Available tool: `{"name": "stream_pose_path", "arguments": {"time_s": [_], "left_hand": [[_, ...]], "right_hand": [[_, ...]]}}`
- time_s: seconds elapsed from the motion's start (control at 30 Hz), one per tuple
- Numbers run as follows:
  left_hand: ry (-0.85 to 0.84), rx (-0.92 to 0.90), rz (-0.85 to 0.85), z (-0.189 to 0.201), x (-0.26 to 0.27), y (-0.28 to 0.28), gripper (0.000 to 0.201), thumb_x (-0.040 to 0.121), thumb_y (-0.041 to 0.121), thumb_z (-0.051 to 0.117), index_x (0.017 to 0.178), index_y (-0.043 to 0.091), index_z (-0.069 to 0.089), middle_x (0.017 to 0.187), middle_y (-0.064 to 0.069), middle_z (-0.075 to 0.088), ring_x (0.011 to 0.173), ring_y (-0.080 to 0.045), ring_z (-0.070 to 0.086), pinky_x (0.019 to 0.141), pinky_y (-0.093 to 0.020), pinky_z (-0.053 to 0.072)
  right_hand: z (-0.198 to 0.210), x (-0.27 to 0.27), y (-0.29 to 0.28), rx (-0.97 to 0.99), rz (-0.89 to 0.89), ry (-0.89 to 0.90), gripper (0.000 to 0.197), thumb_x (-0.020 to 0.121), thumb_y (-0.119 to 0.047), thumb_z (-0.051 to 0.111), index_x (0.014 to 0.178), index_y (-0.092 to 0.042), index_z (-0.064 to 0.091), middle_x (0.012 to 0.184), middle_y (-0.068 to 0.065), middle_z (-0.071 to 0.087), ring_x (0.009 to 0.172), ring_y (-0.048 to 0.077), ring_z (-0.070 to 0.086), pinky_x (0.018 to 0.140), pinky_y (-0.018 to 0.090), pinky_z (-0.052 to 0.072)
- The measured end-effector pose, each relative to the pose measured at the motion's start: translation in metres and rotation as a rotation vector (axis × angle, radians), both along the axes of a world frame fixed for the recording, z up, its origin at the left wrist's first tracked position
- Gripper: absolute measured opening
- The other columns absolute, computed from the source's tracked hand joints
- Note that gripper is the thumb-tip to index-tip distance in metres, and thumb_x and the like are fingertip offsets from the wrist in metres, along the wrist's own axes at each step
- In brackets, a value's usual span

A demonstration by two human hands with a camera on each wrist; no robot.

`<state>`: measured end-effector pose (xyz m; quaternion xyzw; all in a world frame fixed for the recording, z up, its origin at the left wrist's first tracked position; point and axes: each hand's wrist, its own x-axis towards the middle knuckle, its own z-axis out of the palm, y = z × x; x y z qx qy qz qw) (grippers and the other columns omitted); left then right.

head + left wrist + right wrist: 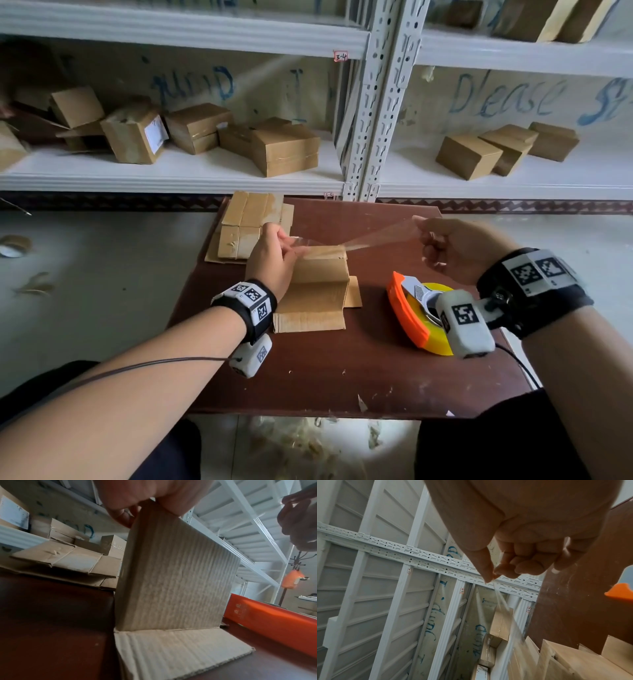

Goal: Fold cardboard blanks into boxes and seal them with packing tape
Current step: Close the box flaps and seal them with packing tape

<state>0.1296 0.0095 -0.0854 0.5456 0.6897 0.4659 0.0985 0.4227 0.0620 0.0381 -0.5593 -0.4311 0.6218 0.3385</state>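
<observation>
A small cardboard box (318, 274) stands on the brown table (325, 370), its lower flaps spread flat toward me. My left hand (274, 255) grips the box's top edge and holds one end of a clear tape strip (373, 236) there. That strip stretches right to my right hand (455, 246), raised above the table, which pinches the other end between thumb and forefinger (489, 574). In the left wrist view the box wall (173, 574) fills the middle, with my fingers (123, 513) curled over its top. An orange tape dispenser (411, 315) with a yellow roll lies to the right of the box.
Flat cardboard blanks (246, 226) are stacked at the table's far left corner. White metal shelving (376, 102) behind the table holds several taped boxes (284, 147). Scraps of tape and paper litter the table's near edge and the floor.
</observation>
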Motion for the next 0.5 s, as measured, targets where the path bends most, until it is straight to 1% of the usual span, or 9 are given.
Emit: {"name": "stream_pose_path", "arguments": {"time_s": [0.1,0.2,0.23,0.3,0.33,0.37,0.4,0.47,0.5], "left_hand": [[-0.027,0.023,0.009,-0.001,0.003,-0.006,0.053,0.084,0.035,0.085,0.107,0.018,0.042,0.084,0.014,0.066,0.077,-0.005,0.065,0.066,-0.029,0.053],[-0.056,0.038,-0.024,-0.003,0.007,-0.013,0.063,0.08,0.035,0.089,0.109,0.02,0.035,0.086,0.015,0.067,0.08,-0.003,0.07,0.072,-0.03,0.058],[-0.067,0.042,-0.034,-0.003,0.009,-0.015,0.065,0.079,0.036,0.089,0.108,0.022,0.033,0.088,0.013,0.067,0.08,-0.003,0.07,0.072,-0.028,0.058],[-0.104,0.035,-0.043,-0.001,0.015,-0.022,0.068,0.076,0.038,0.09,0.107,0.023,0.031,0.091,0.007,0.069,0.081,-0.001,0.071,0.071,-0.017,0.054],[-0.133,0.032,-0.038,0.001,0.017,-0.025,0.069,0.075,0.037,0.091,0.107,0.021,0.032,0.094,0.005,0.069,0.081,0.001,0.071,0.069,-0.011,0.051],[-0.169,0.031,-0.03,0.002,0.018,-0.026,0.071,0.074,0.035,0.092,0.108,0.019,0.032,0.095,0.003,0.069,0.081,0.002,0.071,0.069,-0.01,0.051],[-0.205,0.035,-0.025,0.003,0.019,-0.028,0.073,0.073,0.032,0.093,0.109,0.017,0.032,0.096,0.003,0.067,0.08,0.002,0.072,0.07,-0.012,0.053],[-0.269,0.042,-0.026,0.003,0.019,-0.031,0.079,0.071,0.029,0.095,0.111,0.016,0.029,0.097,0.005,0.065,0.078,-0.001,0.074,0.075,-0.023,0.058],[-0.287,0.042,-0.027,0.003,0.018,-0.032,0.082,0.069,0.028,0.096,0.112,0.016,0.028,0.099,0.006,0.065,0.077,-0.001,0.074,0.075,-0.024,0.057]], "right_hand": [[-0.003,-0.001,0.001,-0.011,-0.003,0.0,0.018,0.095,-0.024,0.073,0.08,-0.021,0.062,0.063,-0.006,0.052,0.052,0.01,0.043,0.064,0.025,0.041],[-0.004,-0.004,0.0,-0.019,-0.019,0.027,0.019,0.094,-0.023,0.074,0.078,-0.021,0.064,0.061,-0.006,0.051,0.052,0.011,0.041,0.061,0.024,0.039],[-0.005,-0.005,0.0,-0.019,-0.018,0.037,0.019,0.093,-0.023,0.075,0.075,-0.021,0.066,0.061,-0.005,0.051,0.052,0.011,0.042,0.061,0.025,0.039],[-0.008,-0.008,-0.002,-0.029,0.0,0.05,0.028,0.091,-0.025,0.076,0.064,-0.022,0.075,0.062,-0.005,0.05,0.052,0.011,0.045,0.064,0.027,0.042],[-0.009,-0.011,-0.005,-0.04,0.013,0.054,0.028,0.09,-0.026,0.077,0.062,-0.022,0.077,0.062,-0.006,0.051,0.053,0.011,0.047,0.067,0.028,0.045],[-0.011,-0.015,-0.007,-0.045,0.026,0.07,0.021,0.088,-0.028,0.079,0.068,-0.021,0.078,0.062,-0.006,0.05,0.053,0.01,0.048,0.07,0.03,0.048],[-0.013,-0.019,-0.01,-0.042,0.036,0.1,0.011,0.086,-0.027,0.081,0.08,-0.019,0.078,0.064,-0.004,0.049,0.054,0.011,0.047,0.072,0.031,0.049],[-0.025,-0.028,-0.012,-0.014,0.028,0.181,0.016,0.086,-0.018,0.082,0.096,-0.009,0.072,0.062,0.0,0.043,0.051,0.012,0.044,0.067,0.032,0.051],[-0.03,-0.034,-0.015,0.012,0.032,0.234,0.015,0.088,-0.013,0.08,0.094,-0.005,0.069,0.061,0.003,0.04,0.049,0.013,0.042,0.063,0.032,0.052]]}}
